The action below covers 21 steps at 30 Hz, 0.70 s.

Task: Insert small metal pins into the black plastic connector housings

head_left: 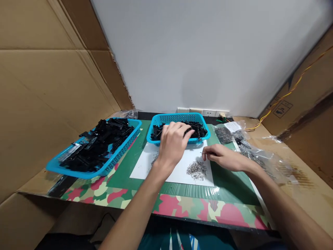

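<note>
My left hand (pixel 173 141) reaches into the middle blue basket (pixel 156 121) and its fingers curl over the black plastic parts (pixel 200 130) inside; what they hold is hidden. My right hand (pixel 222 156) rests on the white sheet (pixel 140 166) and pinches a thin metal pin (pixel 202 152) between thumb and forefinger. Just below that hand lies a pile of small metal pins (pixel 197 170). A second, smaller scatter of pins (pixel 154 159) sits by my left wrist.
A larger blue basket (pixel 78 172) heaped with black parts stands at the left. Clear plastic bags (pixel 260 156) with more metal and black pieces lie at the right. Cardboard walls close both sides, and yellow wires (pixel 286 95) run up the right one.
</note>
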Each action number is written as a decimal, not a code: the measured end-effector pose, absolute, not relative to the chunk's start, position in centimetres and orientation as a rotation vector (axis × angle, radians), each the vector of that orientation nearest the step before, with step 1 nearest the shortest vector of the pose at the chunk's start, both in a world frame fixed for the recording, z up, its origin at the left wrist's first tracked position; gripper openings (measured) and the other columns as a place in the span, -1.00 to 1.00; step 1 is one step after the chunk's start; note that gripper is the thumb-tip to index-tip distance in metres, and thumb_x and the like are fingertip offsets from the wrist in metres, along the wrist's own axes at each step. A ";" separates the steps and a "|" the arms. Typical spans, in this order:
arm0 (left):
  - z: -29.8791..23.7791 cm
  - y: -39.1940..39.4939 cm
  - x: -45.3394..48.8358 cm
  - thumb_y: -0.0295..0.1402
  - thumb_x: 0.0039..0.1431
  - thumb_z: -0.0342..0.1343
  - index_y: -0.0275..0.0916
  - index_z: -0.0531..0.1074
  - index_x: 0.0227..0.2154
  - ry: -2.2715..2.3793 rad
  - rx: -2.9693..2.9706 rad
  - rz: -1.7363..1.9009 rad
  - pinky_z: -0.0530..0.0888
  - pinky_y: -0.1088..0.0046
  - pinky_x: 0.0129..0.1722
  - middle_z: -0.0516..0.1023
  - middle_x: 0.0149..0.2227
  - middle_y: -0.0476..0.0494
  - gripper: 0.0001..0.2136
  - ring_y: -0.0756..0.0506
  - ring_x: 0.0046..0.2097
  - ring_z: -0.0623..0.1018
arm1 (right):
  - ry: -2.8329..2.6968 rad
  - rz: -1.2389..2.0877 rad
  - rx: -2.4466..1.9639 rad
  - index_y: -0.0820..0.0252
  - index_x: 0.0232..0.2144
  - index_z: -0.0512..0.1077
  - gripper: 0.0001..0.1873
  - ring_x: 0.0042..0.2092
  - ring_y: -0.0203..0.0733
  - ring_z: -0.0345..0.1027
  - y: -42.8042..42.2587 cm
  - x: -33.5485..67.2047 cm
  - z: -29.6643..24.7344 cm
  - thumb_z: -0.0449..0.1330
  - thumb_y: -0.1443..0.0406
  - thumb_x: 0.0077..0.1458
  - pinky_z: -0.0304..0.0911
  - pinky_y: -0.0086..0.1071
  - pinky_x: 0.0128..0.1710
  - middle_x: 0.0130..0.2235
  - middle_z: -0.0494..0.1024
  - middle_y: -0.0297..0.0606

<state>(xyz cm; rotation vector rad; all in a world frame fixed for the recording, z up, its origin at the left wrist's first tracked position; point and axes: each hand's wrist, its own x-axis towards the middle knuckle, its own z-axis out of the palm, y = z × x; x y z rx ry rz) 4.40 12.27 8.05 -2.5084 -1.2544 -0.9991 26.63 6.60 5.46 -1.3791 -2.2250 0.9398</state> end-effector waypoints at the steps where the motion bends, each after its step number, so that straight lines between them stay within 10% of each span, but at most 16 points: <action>1: 8.4 12.1 3.4 -0.28 0.46 0.13 -0.02 0.64 -0.15 -1.294 -2.474 -1.025 0.44 0.19 -0.02 0.73 -0.09 -0.02 -0.83 -0.18 -0.04 0.63 | -2.240 0.958 -1.390 0.18 -0.30 0.48 -0.77 -0.36 -0.24 0.24 6.8 26.6 5.2 0.02 0.41 0.28 0.12 -0.34 -0.34 -0.39 0.46 -0.33; 13: 10.4 12.5 -17.4 -0.21 0.20 0.15 -0.14 0.68 -0.32 -2.102 -1.830 -0.770 0.30 0.35 -0.40 0.58 -0.51 -0.10 -0.78 -0.21 -0.44 0.52 | -2.282 0.993 -1.482 0.19 -0.43 0.41 -0.80 -0.45 -0.29 0.04 7.2 25.6 3.2 0.15 0.29 0.27 -0.02 -0.36 -0.44 -0.51 0.27 -0.42; 21: 9.2 13.3 -18.8 -0.21 0.29 0.11 -0.16 0.65 -0.15 -2.173 -2.008 -0.335 0.41 0.27 -0.17 0.74 -0.16 -0.26 -0.75 -0.34 -0.11 0.66 | -2.205 0.835 -1.366 0.14 -0.35 0.34 -0.71 -0.40 -0.22 0.21 6.5 26.6 2.2 0.07 0.15 0.42 0.18 -0.35 -0.42 -0.39 0.43 -0.32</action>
